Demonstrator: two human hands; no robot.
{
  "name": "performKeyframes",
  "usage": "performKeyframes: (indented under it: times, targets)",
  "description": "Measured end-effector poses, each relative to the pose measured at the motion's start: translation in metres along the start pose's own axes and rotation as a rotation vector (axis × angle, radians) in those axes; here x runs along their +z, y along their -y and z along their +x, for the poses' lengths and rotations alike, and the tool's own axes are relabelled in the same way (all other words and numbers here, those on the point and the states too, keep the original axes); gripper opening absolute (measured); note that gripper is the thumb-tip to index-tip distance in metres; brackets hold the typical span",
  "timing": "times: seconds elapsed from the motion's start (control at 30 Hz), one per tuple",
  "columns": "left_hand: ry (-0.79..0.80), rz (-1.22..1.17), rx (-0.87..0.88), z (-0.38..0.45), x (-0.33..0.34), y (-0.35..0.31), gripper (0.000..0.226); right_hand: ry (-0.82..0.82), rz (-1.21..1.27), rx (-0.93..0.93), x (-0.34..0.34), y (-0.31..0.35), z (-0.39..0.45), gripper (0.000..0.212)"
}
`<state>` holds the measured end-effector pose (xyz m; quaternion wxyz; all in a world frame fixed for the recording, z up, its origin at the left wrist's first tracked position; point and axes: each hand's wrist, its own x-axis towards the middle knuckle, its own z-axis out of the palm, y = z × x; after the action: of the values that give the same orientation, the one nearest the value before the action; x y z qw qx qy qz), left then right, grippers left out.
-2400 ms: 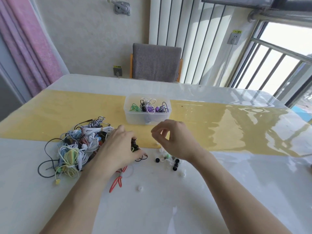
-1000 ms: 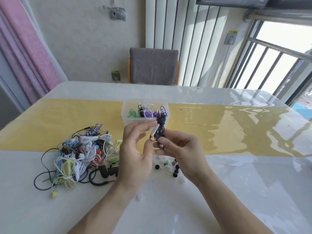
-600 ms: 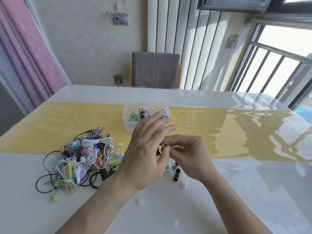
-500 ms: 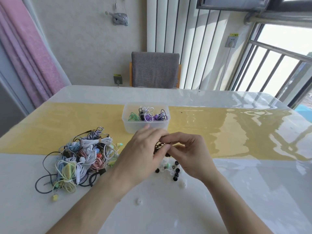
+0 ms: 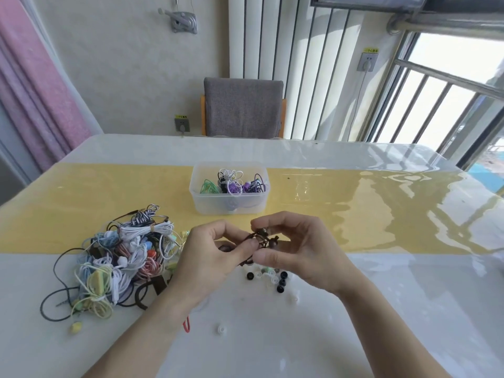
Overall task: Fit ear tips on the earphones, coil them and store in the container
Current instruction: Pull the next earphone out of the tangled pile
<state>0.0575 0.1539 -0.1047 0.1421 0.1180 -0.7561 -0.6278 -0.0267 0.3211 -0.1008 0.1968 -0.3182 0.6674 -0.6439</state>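
Both hands raised just above the bench (image 5: 354, 336), close together, near the loose ear tips. Left hand (image 5: 210, 257) with thumb and forefinger pinched on the dark earphones (image 5: 259, 238), the cord bunched between the two hands. Right hand (image 5: 297, 249) with fingers curled and pinching the bud end of the same earphones from the other side. Held up like this probably to keep the thin cord from snagging on the clutter below and to bring the small bud close enough to see. Hard to tell whether a tip is already seated on either bud; too small and partly hidden by the fingers.

Ear tips (image 5: 268, 276) scattered on the bench directly under the hands, black, white and green, within easy reach for picking one at a time. One stray white tip (image 5: 220, 329) lying apart, nearer the body. Tangled pile of earphones (image 5: 120, 260) to the left, waiting their turn, touching nothing in the hands. Clear container (image 5: 229, 205) straight ahead on the yellow strip, lid off, already holding several coiled sets in green, white, purple and black; placed centrally, likely so finished coils can be dropped in with a short reach. Red cord end (image 5: 187, 326) showing beneath the left forearm. Grey chair (image 5: 242, 105) beyond the far edge.
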Motion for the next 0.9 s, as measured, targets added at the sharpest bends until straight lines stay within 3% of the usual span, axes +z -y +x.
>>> performKeyframes:
  times: [0.13,0.27,0.33,0.4,0.53,0.67,0.9]
  targets:
    - [0.111,-0.111,0.042,-0.002,0.002,0.005,0.016,-0.084,0.021,-0.072,0.002,-0.003,0.003,0.014]
    - [0.309,-0.523,-0.142,-0.002,0.002,0.000,0.019,-0.047,0.025,-0.117,0.002,-0.002,0.001,0.014]
    - [0.336,-0.596,-0.211,-0.002,0.000,-0.002,0.022,-0.030,-0.010,-0.139,0.001,-0.001,0.000,0.015]
    - [0.337,-0.590,-0.232,-0.003,-0.003,-0.002,0.027,-0.014,-0.075,-0.177,-0.001,0.000,0.000,0.016]
    - [0.392,-0.568,-0.213,-0.001,-0.006,0.003,0.061,0.024,-0.066,-0.195,-0.001,0.000,0.000,0.017]
    - [0.387,-0.419,-0.180,0.000,-0.009,0.004,0.055,-0.007,-0.062,-0.197,-0.002,-0.001,0.001,0.018]
    - [0.330,-0.338,-0.180,-0.003,-0.008,0.005,0.021,-0.044,-0.219,-0.207,0.001,-0.004,0.001,0.014]
